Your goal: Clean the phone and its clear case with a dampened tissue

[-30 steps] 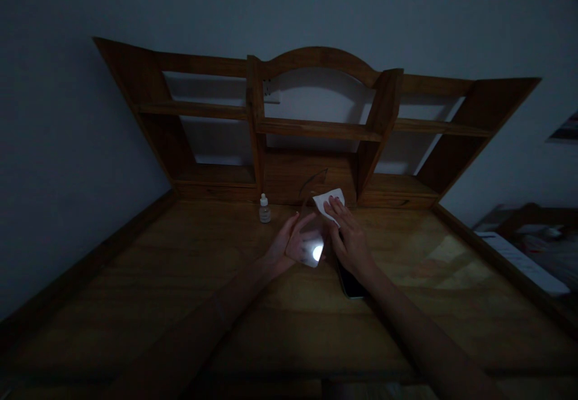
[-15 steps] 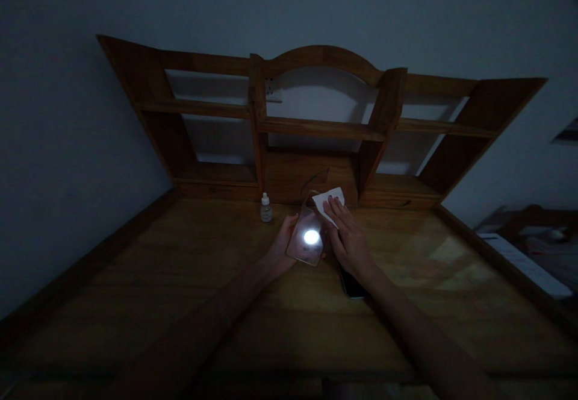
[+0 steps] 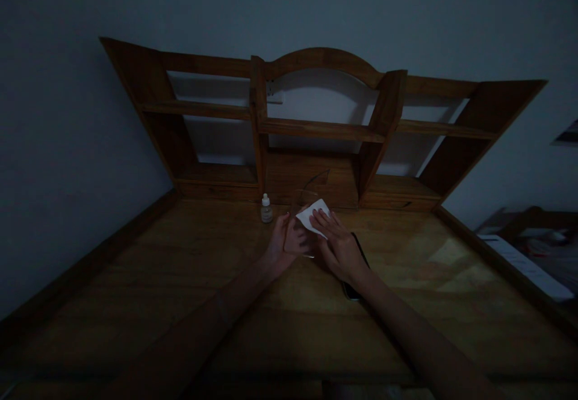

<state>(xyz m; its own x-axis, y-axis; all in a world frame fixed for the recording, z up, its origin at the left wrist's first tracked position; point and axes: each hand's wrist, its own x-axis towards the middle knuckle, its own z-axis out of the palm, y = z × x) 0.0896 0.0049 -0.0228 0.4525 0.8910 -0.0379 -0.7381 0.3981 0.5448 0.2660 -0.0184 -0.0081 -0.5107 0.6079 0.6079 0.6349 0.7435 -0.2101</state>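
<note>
On the wooden tabletop (image 3: 135, 291), below a wooden shelf unit (image 3: 316, 124), the left grip (image 3: 285, 244) is clamped on a tilted clear phone-sized pane (image 3: 300, 202). The right grip (image 3: 339, 248), fingers together, presses a white tissue (image 3: 312, 218) against it. A black phone (image 3: 351, 291) lies beneath the right grip; a small dropper bottle (image 3: 266, 209) stands just beyond the left.

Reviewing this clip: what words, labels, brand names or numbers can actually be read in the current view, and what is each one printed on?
No text can be read in this view.
The small dropper bottle may carry a label, but any print is too small and dark to read.
No writing shows on the black phone, the white wipe or the clear sheet.
</note>
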